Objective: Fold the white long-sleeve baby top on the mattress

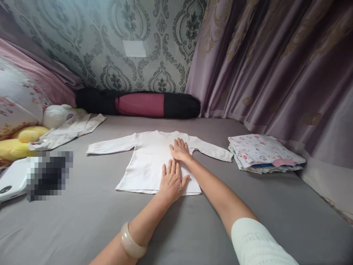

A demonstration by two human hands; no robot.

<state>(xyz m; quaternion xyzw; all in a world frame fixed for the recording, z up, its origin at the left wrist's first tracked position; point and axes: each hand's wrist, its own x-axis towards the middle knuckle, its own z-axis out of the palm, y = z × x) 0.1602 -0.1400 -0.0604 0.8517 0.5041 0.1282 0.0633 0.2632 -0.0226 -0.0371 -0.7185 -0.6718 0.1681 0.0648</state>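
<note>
A small white long-sleeved shirt [147, 158] lies spread out on the grey bed sheet [91, 224], neck away from me and both sleeves stretched to the sides. My left hand [173, 180] rests flat on the lower right part of its body, fingers apart. Farther up, near the right shoulder, my right hand [180, 149] lies flat on the cloth with its fingers stretched out. Neither hand grips the fabric. A pale bangle [132, 241] circles my left wrist.
To the right sits a stack of folded printed cloths [263, 149], close to the shirt's right cuff. A long black and maroon bag [140, 104] lies along the wall. On the left are plush toys [56, 116], a patterned garment [71, 129] and a white device [13, 178], partly pixelated.
</note>
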